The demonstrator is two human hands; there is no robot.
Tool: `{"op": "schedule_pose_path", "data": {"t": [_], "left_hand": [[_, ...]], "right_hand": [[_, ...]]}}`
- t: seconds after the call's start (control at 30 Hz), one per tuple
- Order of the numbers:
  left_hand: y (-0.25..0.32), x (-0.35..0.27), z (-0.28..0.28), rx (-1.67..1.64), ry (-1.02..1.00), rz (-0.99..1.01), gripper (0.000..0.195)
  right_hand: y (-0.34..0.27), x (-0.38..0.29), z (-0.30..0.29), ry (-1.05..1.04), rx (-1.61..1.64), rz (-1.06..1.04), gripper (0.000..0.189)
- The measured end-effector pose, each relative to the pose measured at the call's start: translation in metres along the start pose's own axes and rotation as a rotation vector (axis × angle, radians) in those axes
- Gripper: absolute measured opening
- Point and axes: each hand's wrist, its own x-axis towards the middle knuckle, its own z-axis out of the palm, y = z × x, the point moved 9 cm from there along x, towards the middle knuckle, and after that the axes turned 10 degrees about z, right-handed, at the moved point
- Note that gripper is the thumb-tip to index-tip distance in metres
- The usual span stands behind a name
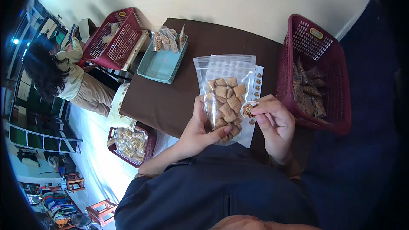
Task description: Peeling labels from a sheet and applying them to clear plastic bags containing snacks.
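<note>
A clear zip pouch (pixel 225 99) full of brown pillow-shaped snack pieces is held up in my left hand (pixel 201 124), its thumb across the pouch's lower front. Pinched between the thumb and fingers of my right hand (pixel 274 121) is a round printed sticker (pixel 249 109). The sticker overlaps the pouch's right side; I cannot tell whether it touches the plastic. Behind the pouch shows a white sheet of round stickers (pixel 257 84), mostly covered by the pouch. Both hands are over the near part of a table with a brown cloth (pixel 223 35).
A teal basket (pixel 159 67) holds several filled pouches at the table's far left. On the right stands a maroon basket (pixel 338 102) with bagged snacks. Another maroon basket (pixel 127 43) stands beyond the left edge, and one (pixel 151 145) sits lower. A person (pixel 70 70) stands at left.
</note>
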Motion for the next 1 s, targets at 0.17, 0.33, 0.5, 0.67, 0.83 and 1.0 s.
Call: {"op": "schedule_pose_path", "data": {"t": [0.17,0.33,0.5,0.67,0.83,1.0], "left_hand": [[0.003,0.002,0.000,0.065,0.025,0.122,0.068],[0.008,0.001,0.005,0.050,0.018,0.177,0.069],[0.009,0.003,0.008,-0.022,0.031,0.189,0.070],[0.009,0.000,0.008,-0.055,0.011,0.206,0.069],[0.012,0.001,0.009,-0.006,0.010,0.177,0.065],[0.007,0.001,0.008,-0.002,-0.025,0.152,0.057]], "right_hand": [[-0.005,-0.010,-0.001,0.062,0.059,0.089,0.011],[-0.009,-0.018,-0.002,0.001,-0.165,-0.258,0.023],[0.000,-0.019,0.001,0.274,0.104,-0.122,0.040],[0.005,-0.013,0.003,0.139,0.158,-0.165,0.019],[-0.006,-0.015,0.003,0.217,-0.128,-0.125,0.012],[0.002,-0.010,-0.001,0.282,-0.205,-0.022,0.008]]}}
